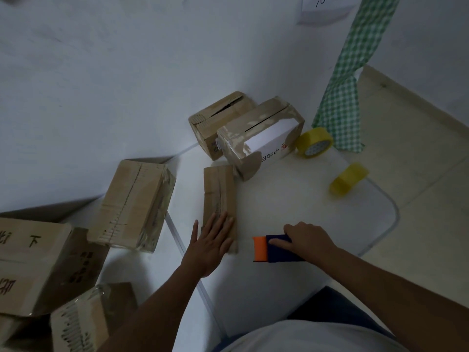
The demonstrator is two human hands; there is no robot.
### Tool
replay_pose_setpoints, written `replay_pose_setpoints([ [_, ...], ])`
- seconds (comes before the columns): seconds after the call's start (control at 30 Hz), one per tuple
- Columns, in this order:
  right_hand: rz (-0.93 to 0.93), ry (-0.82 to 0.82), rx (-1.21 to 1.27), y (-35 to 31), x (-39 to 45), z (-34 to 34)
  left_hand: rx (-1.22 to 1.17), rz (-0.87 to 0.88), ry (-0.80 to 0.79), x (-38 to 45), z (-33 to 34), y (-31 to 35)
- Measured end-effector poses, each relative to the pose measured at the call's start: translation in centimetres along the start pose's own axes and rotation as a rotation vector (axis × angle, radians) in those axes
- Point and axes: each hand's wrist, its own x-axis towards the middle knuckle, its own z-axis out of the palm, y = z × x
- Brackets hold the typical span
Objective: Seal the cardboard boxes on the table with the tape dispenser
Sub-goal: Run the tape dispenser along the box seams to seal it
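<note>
Packing room: taped cartons [132,204], tape rolls [314,142].

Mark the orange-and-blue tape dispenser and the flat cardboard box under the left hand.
orange-and-blue tape dispenser [261,249], head view, orange front end.
flat cardboard box [218,189], head view, top face by the seam.

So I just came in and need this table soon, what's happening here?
A person is sealing cardboard boxes. The left hand lies flat on a small box on the table, holding it down. The right hand grips a blue and orange tape dispenser just right of that box, not yet on it. Two more boxes sit at the far edge, two yellow tape rolls lie to the right, and other boxes are piled on the left.
</note>
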Motion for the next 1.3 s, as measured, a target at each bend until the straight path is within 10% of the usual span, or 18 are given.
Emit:
replay_pose_setpoints([
  [0.27,0.004,-0.053,0.096,-0.6,0.8,-1.4,0.016,-0.079,0.264,-1.1,0.3,2.1],
  [0.47,-0.015,-0.073,0.043,-1.3,0.7,-2.9,-0.413,-0.069,0.25,0.4,0.5,2.6],
  [1.0,0.079,-0.076,-0.123,-1.8,2.3,-3.1,-0.504,-0.185,0.324,0.6,1.7,3.9],
  [1.3,0.161,0.091,0.307,0.4,4.0,-0.4,-0.507,-0.175,0.336,0.5,1.7,3.7],
])
